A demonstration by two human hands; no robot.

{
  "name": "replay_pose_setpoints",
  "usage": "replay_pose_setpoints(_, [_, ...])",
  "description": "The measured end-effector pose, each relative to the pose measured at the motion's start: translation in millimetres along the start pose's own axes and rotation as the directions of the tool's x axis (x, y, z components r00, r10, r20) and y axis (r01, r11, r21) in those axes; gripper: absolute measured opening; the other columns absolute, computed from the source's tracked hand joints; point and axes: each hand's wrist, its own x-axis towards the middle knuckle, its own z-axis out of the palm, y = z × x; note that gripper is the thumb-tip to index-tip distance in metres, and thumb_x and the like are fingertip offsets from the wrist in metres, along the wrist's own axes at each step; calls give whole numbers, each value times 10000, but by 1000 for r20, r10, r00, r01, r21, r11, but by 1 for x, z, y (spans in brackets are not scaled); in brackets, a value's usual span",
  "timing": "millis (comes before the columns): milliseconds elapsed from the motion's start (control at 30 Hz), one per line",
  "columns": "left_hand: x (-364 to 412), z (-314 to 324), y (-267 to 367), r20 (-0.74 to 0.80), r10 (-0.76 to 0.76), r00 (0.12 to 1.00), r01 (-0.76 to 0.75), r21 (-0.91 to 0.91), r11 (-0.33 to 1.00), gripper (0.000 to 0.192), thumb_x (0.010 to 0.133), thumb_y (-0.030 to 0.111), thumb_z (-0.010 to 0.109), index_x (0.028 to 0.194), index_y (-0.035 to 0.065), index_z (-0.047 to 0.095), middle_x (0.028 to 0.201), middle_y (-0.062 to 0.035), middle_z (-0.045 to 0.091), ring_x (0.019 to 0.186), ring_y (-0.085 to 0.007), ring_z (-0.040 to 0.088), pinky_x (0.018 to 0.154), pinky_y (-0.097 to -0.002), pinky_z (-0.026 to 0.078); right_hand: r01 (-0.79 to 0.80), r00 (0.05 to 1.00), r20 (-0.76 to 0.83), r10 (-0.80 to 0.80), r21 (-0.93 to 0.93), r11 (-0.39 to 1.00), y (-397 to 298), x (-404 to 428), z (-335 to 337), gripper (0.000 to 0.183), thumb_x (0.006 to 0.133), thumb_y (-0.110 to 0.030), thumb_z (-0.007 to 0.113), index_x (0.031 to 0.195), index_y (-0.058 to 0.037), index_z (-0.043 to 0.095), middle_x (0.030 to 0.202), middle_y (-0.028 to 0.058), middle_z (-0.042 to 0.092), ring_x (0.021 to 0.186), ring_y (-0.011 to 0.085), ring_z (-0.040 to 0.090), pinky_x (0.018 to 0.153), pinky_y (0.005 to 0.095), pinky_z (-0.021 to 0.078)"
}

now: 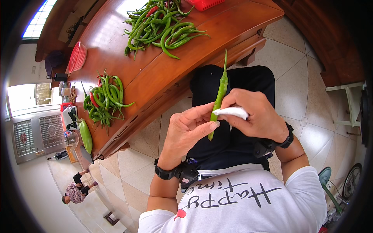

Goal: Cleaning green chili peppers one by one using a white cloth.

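A long green chili pepper (221,87) is held upright in the view over my lap, its stem pointing away from me. My left hand (189,126) pinches its lower part between thumb and fingers. My right hand (252,113) grips a folded white cloth or tissue (233,111), whose tip touches the pepper's side; the right fingers also rest against the pepper. On the wooden table (157,72) lies a large heap of green chili peppers (163,27) with a few red ones. A smaller pile of green and red peppers (106,96) lies to its left.
A pink plastic basket (77,57) stands at the table's far side, and a red basket (205,4) at the top edge. A pale green long vegetable (85,135) lies near the left end. A person (75,192) sits far off at lower left. A bicycle wheel (352,181) is at right.
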Motion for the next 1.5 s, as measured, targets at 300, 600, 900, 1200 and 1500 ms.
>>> replay_pose_setpoints(300, [0, 2, 0, 19, -19, 1000, 19, -11, 1000, 373, 837, 5, 638, 1200, -56, 578, 1062, -152, 642, 947, -163, 619, 831, -277, 496, -40, 984, -174, 32, -46, 998, 4, 2, -5, 173, 781, -13, 685, 919, -22, 581, 802, 98, 611, 646, 231, 608, 557, 293, 462])
replay_pose_setpoints(600, [5, -5, -9, -4, 123, 992, -123, -4, 992, 332, 885, 37, 620, 1205, -40, 583, 936, -31, 556, 850, -80, 522, 794, -200, 431, -23, 999, 48, 23, 2, 1000, 1, -7, 10, 205, 768, -79, 706, 925, -37, 581, 811, 111, 619, 654, 278, 628, 546, 322, 487])
replay_pose_setpoints(900, [2, -2, -6, -9, 82, 997, -83, -37, 996, 347, 902, 49, 596, 1228, -61, 550, 983, -52, 580, 896, -113, 567, 818, -236, 457, 5, 993, 122, -5, 0, 1000, 2, -5, 8, 188, 755, -69, 696, 909, -52, 590, 794, 93, 612, 661, 270, 624, 559, 329, 485])
replay_pose_setpoints(1200, [3, 1, -3, 61, 51, 997, -52, 1, 999, 347, 899, 78, 599, 1208, -74, 554, 1018, -101, 615, 884, -182, 614, 792, -299, 498, -37, 984, -175, 24, -70, 997, 7, 3, -6, 175, 768, -22, 690, 906, -30, 585, 765, 100, 592, 637, 237, 604, 549, 294, 459])
replay_pose_setpoints(1500, [6, -6, -5, 0, 72, 997, -72, 4, 997, 368, 908, 59, 580, 1245, -77, 518, 1064, -84, 621, 982, -126, 576, 883, -250, 445, -64, 993, 93, 66, -21, 998, -4, -5, 10, 170, 769, -67, 696, 888, -52, 577, 766, 99, 602, 630, 276, 601, 539, 333, 457])
